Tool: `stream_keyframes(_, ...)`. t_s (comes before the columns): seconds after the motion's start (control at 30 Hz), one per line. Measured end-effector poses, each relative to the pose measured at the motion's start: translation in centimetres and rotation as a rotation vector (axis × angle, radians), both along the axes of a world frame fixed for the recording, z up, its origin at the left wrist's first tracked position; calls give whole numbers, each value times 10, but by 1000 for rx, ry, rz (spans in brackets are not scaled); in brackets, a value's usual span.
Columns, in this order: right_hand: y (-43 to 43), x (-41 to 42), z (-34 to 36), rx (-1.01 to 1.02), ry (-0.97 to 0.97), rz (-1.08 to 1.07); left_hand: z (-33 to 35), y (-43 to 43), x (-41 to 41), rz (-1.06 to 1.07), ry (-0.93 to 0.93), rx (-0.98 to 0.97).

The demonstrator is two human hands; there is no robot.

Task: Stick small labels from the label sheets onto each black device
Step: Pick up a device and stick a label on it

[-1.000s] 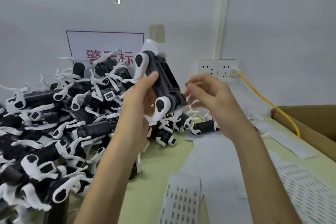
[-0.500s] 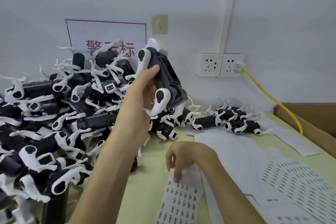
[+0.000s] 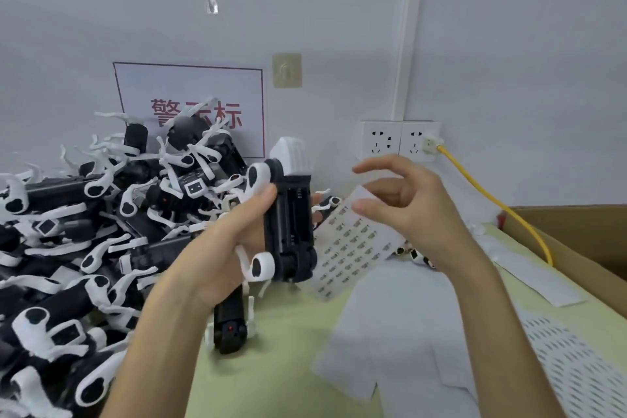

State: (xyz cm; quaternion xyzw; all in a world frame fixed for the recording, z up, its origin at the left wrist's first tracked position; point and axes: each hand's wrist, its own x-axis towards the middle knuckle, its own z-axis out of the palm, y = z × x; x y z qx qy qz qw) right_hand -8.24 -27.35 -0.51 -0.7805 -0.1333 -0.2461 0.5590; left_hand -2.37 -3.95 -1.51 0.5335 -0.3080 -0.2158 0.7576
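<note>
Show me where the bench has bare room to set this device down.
Bare table lies nearer than the lone device, between the device pile on the left and the white backing sheets on the right. Everything left is crowded with devices; the right is mostly papered toward the cardboard box.

Print on the label sheet (image 3: 353,241) is too small to read, and its left edge runs behind the black device (image 3: 291,227). That device hides most fingers of the left hand (image 3: 230,248). The pile of devices (image 3: 68,231) is cut off at left.
</note>
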Motion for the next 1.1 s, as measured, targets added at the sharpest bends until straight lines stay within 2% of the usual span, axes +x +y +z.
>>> stream_keyframes(0.1, 6, -5, 7, 27, -102, -55, -6, -3, 1, -154, -26, -21)
stream_keyframes(0.27, 13, -2, 9, 45, -154, -120, -7, -12, -3, -106, -13, -67)
stream_keyframes(0.33, 14, 1, 8, -16, -225, -215, -5, -14, -5, -81, -8, -100)
stream_keyframes(0.43, 19, 4, 7, -216, -358, -375, -2, -18, -8, -67, -5, -139)
stream_keyframes(0.5, 22, 5, 6, -289, -405, -402, -1, -21, -10, -53, -6, -156)
stream_keyframes(0.63, 26, 5, 6, -312, -406, -323, 3, -22, -10, -39, 47, -209)
stream_keyframes(0.77, 25, 0, 7, -262, -315, -243, 5, -17, -11, -64, 46, -266)
stream_keyframes(1.1, 26, 6, 4, -186, -365, -348, 9, -19, -18, -49, -32, -215)
